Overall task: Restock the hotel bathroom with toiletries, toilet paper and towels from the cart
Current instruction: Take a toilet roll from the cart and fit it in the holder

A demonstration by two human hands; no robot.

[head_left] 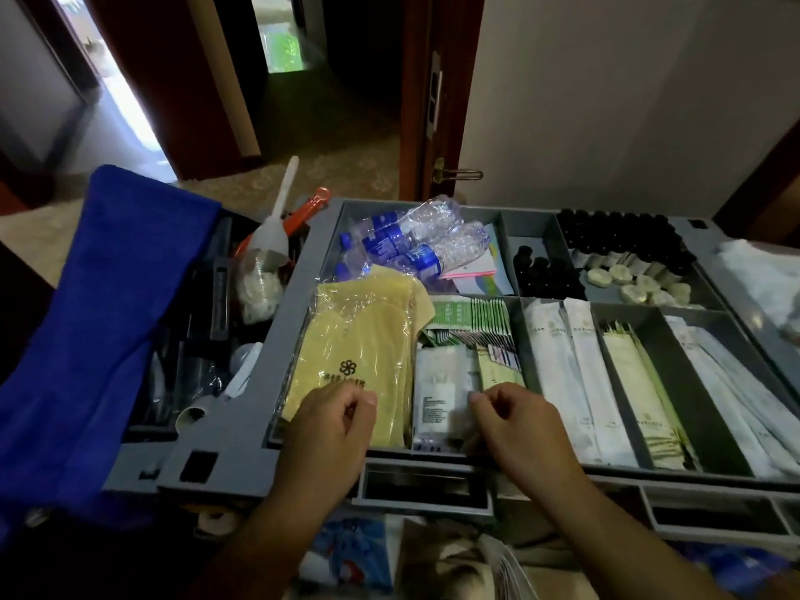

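The grey cart tray (242, 430) is split into compartments in front of me. My left hand (333, 422) hovers with curled fingers over the near end of a yellow slipper pack in clear wrap (359, 339); nothing shows in its grip. My right hand (515, 422) is curled beside it, thumb and forefinger pinching the edge of a white toiletry packet (437, 391). Green sachets (472, 318) stand behind that packet. Long white wrapped kits (558, 374) fill the compartments to the right. A toilet paper roll (216, 519) peeks out below the tray.
Water bottles (415, 244) lie at the tray's back left, black-capped small bottles (623, 236) and round soaps (636, 283) at the back right. A blue towel (99, 318) hangs over the cart's left side. Beyond the cart, an open wooden door (433, 101) leads into a dark room.
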